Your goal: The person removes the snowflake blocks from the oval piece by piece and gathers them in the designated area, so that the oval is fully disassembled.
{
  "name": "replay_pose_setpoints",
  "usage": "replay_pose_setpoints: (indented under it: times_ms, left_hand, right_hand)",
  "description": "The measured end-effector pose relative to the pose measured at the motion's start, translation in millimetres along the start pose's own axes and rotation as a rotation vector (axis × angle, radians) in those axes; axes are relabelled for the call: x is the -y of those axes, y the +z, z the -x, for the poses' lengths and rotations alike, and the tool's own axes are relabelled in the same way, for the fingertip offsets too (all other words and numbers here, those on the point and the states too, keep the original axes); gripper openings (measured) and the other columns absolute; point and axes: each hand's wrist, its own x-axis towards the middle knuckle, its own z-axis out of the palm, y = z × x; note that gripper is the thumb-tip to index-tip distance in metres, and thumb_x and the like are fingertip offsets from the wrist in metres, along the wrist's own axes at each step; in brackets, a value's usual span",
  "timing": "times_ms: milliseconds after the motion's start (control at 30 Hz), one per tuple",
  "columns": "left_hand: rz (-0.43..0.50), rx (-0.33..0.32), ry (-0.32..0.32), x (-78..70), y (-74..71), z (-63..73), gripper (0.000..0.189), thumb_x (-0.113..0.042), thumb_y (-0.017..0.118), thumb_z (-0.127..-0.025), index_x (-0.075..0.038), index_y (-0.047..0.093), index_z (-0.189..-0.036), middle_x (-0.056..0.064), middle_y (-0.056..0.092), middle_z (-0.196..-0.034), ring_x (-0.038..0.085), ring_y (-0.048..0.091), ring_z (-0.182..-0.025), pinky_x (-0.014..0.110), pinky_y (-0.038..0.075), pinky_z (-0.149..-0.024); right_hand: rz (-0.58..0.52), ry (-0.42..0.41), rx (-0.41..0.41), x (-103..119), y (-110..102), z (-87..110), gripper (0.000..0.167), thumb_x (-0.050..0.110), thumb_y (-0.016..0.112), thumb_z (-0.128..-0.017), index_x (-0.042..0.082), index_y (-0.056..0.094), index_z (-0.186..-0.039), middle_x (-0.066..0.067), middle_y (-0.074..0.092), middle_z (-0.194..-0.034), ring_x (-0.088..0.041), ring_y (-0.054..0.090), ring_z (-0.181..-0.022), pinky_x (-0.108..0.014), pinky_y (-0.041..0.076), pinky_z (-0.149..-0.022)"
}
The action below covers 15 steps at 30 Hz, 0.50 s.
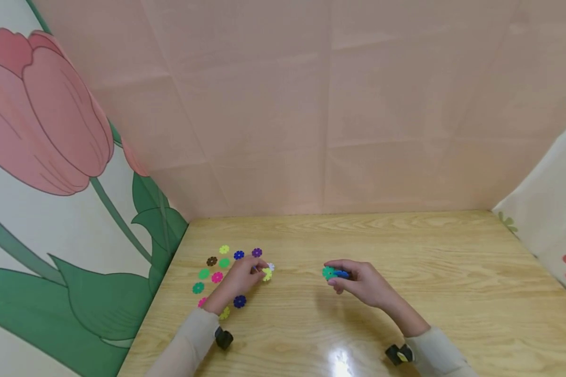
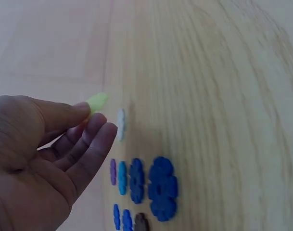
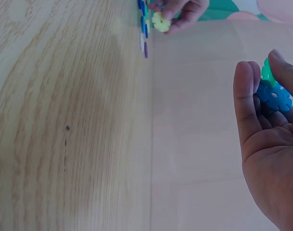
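My left hand (image 1: 246,274) pinches a yellow flower-shaped plastic disc (image 1: 267,274) between thumb and fingertips, over the right side of a group of similar discs. In the left wrist view the yellow disc (image 2: 97,102) appears nearly edge-on, raised above the table. My right hand (image 1: 365,281) holds a green flower disc (image 1: 328,273) and a blue flower disc (image 1: 342,274) set at an angle to each other. The right wrist view shows the blue disc (image 3: 275,97) against the green one, between thumb and fingers. Just beyond the left hand a white disc (image 1: 271,266) lies on the wood.
Several loose discs lie on the wooden table (image 1: 429,251) around the left forearm, among them a purple one (image 1: 257,252), a brown one (image 1: 211,261), a pink one (image 1: 217,277) and a dark blue one (image 1: 239,301). A pink cloth (image 1: 264,131) hangs behind the table.
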Motion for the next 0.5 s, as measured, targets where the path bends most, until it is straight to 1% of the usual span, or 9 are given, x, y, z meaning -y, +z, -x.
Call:
replay_pose_setpoints:
  times_ms: [100, 267, 367, 500]
  left_hand:
    - [-0.009, 0.02, 0.002, 5.1, 2.5, -0.1, 0.016, -0.01, 0.07, -0.095, -0.009, 0.074, -0.111, -0.004, 0.064, -0.094, 0.011, 0.058, -0.086, 0.028, 0.052, -0.076]
    - [-0.021, 0.044, -0.023, 13.7, 7.8, -1.3, 0.013, -0.011, 0.071, -0.095, -0.012, 0.074, -0.108, -0.005, 0.064, -0.094, 0.01, 0.059, -0.087, 0.03, 0.052, -0.077]
    - [-0.047, 0.038, -0.027, 16.6, 10.1, -1.0, 0.013, -0.011, 0.071, -0.094, -0.012, 0.074, -0.107, -0.005, 0.065, -0.093, 0.01, 0.059, -0.086, 0.028, 0.052, -0.076]
    - [-0.09, 0.022, -0.008, 18.3, 12.9, -1.1, 0.013, -0.01, 0.073, -0.093, -0.011, 0.074, -0.106, -0.004, 0.065, -0.092, 0.009, 0.059, -0.084, 0.026, 0.053, -0.075]
  right_hand:
    - [0.002, -0.005, 0.0, -1.3, -0.1, 0.0, 0.04, 0.018, 0.067, -0.099, -0.002, 0.061, -0.133, -0.003, 0.072, -0.088, -0.014, 0.07, -0.075, -0.041, 0.06, -0.07]
    - [-0.003, -0.009, 0.004, -1.6, 0.3, 0.2, 0.04, 0.018, 0.068, -0.099, -0.002, 0.061, -0.132, -0.003, 0.071, -0.088, -0.014, 0.07, -0.075, -0.042, 0.06, -0.069]
    - [-0.005, -0.009, 0.006, -0.9, 0.6, 0.6, 0.039, 0.018, 0.068, -0.098, -0.002, 0.062, -0.132, -0.003, 0.071, -0.088, -0.015, 0.07, -0.075, -0.042, 0.06, -0.069]
    - [-0.013, -0.015, 0.007, -0.5, 0.6, 1.4, 0.039, 0.017, 0.067, -0.099, -0.002, 0.061, -0.132, -0.005, 0.071, -0.09, -0.016, 0.07, -0.076, -0.041, 0.061, -0.069]
